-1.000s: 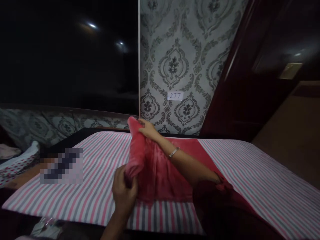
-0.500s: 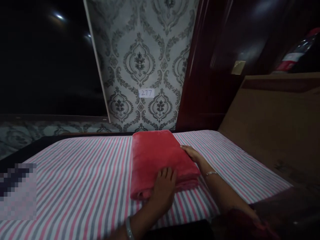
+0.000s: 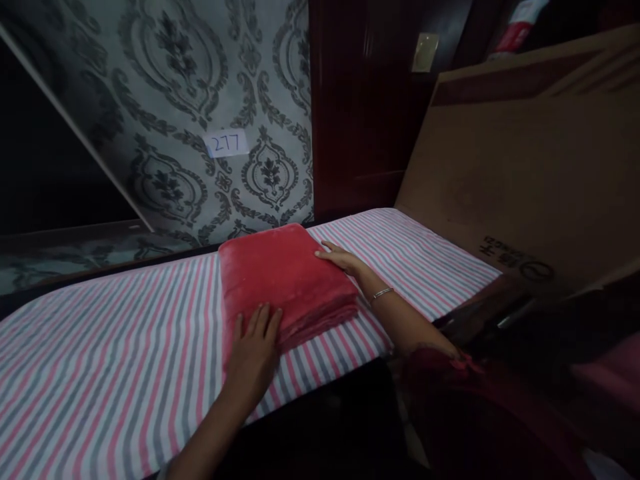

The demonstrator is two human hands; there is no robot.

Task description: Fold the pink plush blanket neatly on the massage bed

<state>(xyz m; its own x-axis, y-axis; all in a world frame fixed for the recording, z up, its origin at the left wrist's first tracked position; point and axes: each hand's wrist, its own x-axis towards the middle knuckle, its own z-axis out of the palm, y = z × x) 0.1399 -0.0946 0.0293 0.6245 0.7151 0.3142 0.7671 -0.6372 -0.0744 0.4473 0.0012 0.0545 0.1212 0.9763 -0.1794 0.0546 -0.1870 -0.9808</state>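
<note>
A red folded blanket (image 3: pixel 285 273) lies on a striped cloth (image 3: pixel 150 333) in pink, grey and white. Its layered folds show along the near edge. My left hand (image 3: pixel 255 350) rests on the near left part of the blanket, fingers stretched out over its top. At the blanket's right edge, my right hand (image 3: pixel 340 259) touches the side with fingers extended, the thumb near the top surface. A bracelet circles my right wrist. Neither hand grips the fabric.
A large cardboard box (image 3: pixel 515 160) stands on the right, with a bottle (image 3: pixel 515 33) behind it. Patterned wallpaper bears a paper label (image 3: pixel 227 143) reading 277. A dark screen (image 3: pixel 55 160) hangs at the left, and a dark red wooden panel (image 3: pixel 357 113) rises behind the cloth.
The view has swung right and down, showing more of the box. My left hand has shifted toward the blanket's near left corner; my right hand stays along its right edge.
</note>
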